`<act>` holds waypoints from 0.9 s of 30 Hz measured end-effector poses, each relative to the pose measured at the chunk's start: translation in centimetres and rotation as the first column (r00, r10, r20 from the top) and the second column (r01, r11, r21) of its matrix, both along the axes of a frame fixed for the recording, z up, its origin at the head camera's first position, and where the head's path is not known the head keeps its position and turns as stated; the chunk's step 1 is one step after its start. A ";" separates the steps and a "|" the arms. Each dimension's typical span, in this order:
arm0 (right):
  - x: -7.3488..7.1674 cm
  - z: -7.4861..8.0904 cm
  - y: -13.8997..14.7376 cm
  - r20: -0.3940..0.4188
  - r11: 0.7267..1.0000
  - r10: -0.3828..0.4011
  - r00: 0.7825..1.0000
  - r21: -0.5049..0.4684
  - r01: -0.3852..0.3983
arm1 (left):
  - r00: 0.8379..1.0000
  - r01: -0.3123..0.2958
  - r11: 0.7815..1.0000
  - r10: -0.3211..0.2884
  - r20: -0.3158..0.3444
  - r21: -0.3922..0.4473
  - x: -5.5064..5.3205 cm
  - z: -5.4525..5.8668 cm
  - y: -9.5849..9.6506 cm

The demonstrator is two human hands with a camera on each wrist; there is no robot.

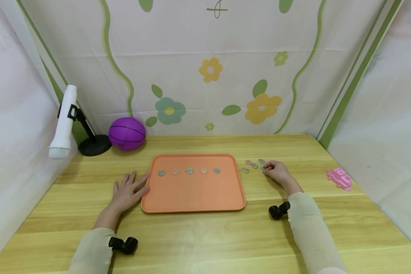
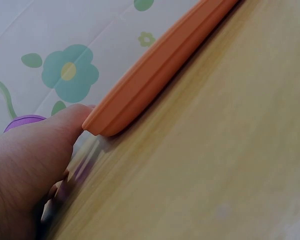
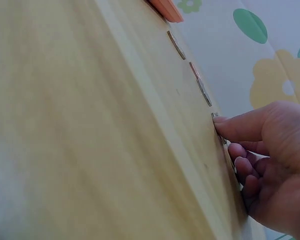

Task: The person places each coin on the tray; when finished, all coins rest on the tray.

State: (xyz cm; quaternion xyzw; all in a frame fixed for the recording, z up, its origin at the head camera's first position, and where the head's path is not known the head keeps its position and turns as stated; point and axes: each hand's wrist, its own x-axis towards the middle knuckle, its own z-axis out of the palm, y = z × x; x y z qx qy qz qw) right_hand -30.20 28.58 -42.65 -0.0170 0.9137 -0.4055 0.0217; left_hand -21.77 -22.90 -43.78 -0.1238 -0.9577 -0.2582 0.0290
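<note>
An orange tray [image 1: 191,198] lies on the table with several coins in a row across it, silver ones [image 1: 190,171] alternating with copper ones [image 1: 176,172]. My left hand [image 1: 125,194] rests at the tray's left edge, fingers spread and thumb against the rim [image 2: 102,117]. Right of the tray is a loose group of coins, among them a copper coin [image 1: 248,162] and a silver coin [image 1: 245,170]. At that group's right side my right hand [image 1: 277,173] pinches a silver coin [image 1: 263,169] at the tabletop; its thumb covers part of the coin [image 3: 214,116].
A purple ball [image 1: 127,134] sits at the back left, beside a white microphone-shaped object [image 1: 64,121] on a black stand [image 1: 94,145]. A pink toy [image 1: 340,179] lies near the table's right edge. A flowered curtain [image 1: 191,76] hangs behind the table.
</note>
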 end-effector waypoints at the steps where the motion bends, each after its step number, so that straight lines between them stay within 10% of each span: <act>1: 0.0 0.0 0.0 -0.002 1.000 0.011 1.000 0.003 -0.011 | 1.000 0.000 1.000 0.000 -0.001 -0.001 0.0 0.0 0.0; 18: 0.6 0.6 -0.5 -0.068 0.998 0.068 0.995 0.004 -0.068 | 1.000 -0.004 1.000 0.004 0.005 -0.003 0.1 0.0 0.0; 27: 1.0 1.2 -0.7 0.010 0.956 0.114 0.993 -0.273 -0.107 | 1.000 -0.007 1.000 0.007 0.000 -0.001 0.1 0.2 0.1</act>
